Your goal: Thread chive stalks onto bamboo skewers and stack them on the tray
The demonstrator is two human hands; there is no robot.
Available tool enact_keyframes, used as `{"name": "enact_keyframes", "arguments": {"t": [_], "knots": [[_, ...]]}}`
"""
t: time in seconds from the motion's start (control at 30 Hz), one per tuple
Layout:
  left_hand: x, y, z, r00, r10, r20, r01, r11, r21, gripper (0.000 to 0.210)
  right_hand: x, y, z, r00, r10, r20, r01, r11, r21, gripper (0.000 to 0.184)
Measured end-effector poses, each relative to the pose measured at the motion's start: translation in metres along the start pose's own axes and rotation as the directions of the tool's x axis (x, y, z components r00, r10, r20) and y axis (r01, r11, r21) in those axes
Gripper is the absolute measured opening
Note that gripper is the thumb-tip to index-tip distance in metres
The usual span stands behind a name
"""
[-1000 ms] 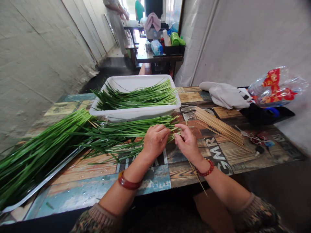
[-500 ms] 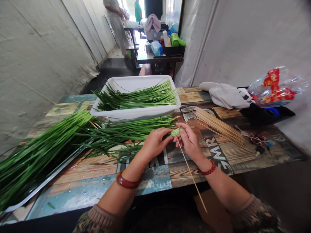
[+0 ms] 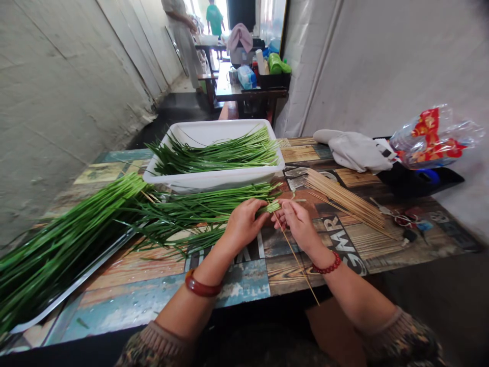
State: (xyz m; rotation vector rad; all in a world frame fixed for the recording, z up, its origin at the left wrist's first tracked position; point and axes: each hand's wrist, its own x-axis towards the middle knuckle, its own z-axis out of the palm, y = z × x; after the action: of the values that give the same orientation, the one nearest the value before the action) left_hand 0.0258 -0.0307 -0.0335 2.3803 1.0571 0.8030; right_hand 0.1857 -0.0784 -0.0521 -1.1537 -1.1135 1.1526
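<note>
Both of my hands meet over the front part of the table. My left hand point(image 3: 247, 220) is closed around a small bunch of garlic chives point(image 3: 273, 206), whose pale cut ends point right. A thin bamboo skewer point(image 3: 297, 259) crosses these ends, and its long free part slants down toward me past the table edge. Pinched at the stem ends, my right hand point(image 3: 298, 223) has its thumb and fingers together; a pale stem bit sticks out beyond them. More loose chives point(image 3: 214, 201) lie left of my hands. The skewer's far tip is hidden among stems and fingers.
Behind the hands stands a white tub point(image 3: 206, 179) of chives. A large chive heap point(image 3: 76, 239) lies left on a tray. To the right are bamboo skewers point(image 3: 344, 196), scissors point(image 3: 397, 218), a pale cap point(image 3: 359, 150) and a plastic bag point(image 3: 431, 140). People stand in the background.
The skewer's near end has moved up and away from me, so less hangs past the table edge. My right fingers have drawn together at the stem ends. A background person in green has shifted left.
</note>
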Motion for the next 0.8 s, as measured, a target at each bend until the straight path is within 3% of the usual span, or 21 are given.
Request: {"name": "enact_keyframes", "arguments": {"t": [0.17, 0.33, 0.4, 0.47, 0.6, 0.8], "knots": [[0.001, -0.002, -0.004, 1.0, 0.027, -0.014, -0.028, 0.998, -0.063, 0.023, 0.002, 0.005, 0.001, 1.0, 0.023, 0.009, -0.023, 0.997, -0.068, 0.031], [0.005, -0.015, -0.016, 0.973, -0.036, -0.228, 0.018, 0.997, -0.08, 0.015, 0.002, 0.011, -0.003, 0.998, 0.057, 0.021, -0.052, 0.976, -0.21, 0.021], [0.007, -0.02, -0.018, 0.968, -0.048, -0.247, 0.036, 0.998, -0.054, 0.015, 0.001, 0.012, -0.004, 0.995, 0.085, 0.043, -0.071, 0.963, -0.26, 0.018], [0.008, -0.022, -0.016, 0.978, -0.019, -0.206, 0.015, 1.0, -0.019, 0.017, 0.001, 0.012, -0.005, 0.994, 0.099, 0.05, -0.082, 0.958, -0.276, 0.017], [0.011, -0.021, -0.007, 0.997, 0.074, -0.023, -0.07, 0.988, 0.134, 0.019, 0.001, 0.008, -0.003, 0.994, 0.092, 0.058, -0.074, 0.961, -0.266, 0.017], [0.013, -0.015, -0.003, 0.998, -0.006, 0.056, -0.017, 0.914, 0.406, 0.016, 0.001, 0.007, -0.002, 0.996, 0.064, 0.063, -0.045, 0.96, -0.275, 0.02]]}}
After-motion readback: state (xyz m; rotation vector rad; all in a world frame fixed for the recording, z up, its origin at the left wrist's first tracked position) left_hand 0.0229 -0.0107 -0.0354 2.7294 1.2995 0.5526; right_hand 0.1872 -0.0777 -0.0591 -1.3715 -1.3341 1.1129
